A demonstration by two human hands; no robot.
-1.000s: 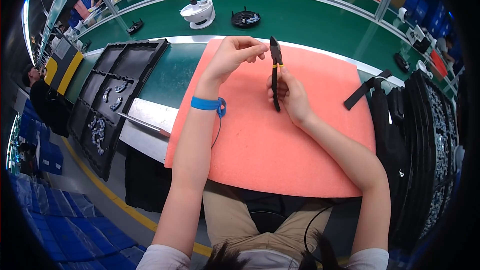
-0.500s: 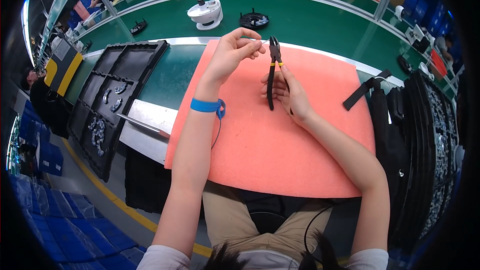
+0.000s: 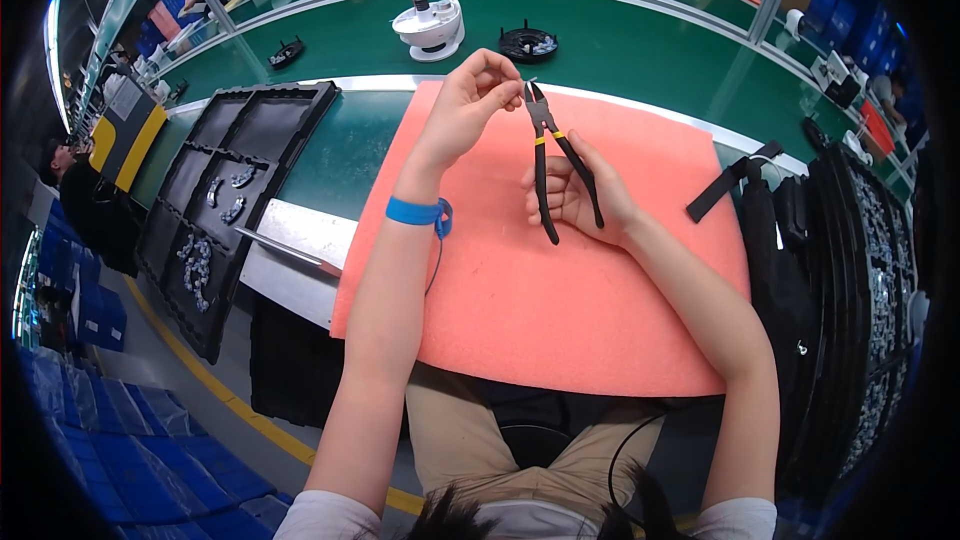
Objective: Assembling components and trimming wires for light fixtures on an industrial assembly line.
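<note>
Black-handled cutting pliers with yellow collars (image 3: 541, 118): hanging above the far part of the salmon-pink foam mat (image 3: 560, 310), dark jaws and handles standing apart.
Bare right hand (image 3: 614, 204): grasping the pliers loosely, thumb lying near the right handle, fingers curling about the grips.
Bare left hand (image 3: 460, 110): pinching a thin pale sliver (image 3: 531, 81) at the blades; whether they are touching it, I cannot tell.
Blue wrist strap (image 3: 412, 211): circling the left wrist, its cord trailing toward the near side.
Black compartmented plastic tray (image 3: 270, 122): resting at the left, holding small silvery-grey curved parts (image 3: 232, 210).
White rounded device (image 3: 430, 32): standing on the green bench (image 3: 620, 50) at the far side.
Step at the blades: apparently lining up sliver and parted cutters.
Handles from here: seemingly calling for an even squeeze, a steady pinch, and fingertips well clear of the edges.
</note>
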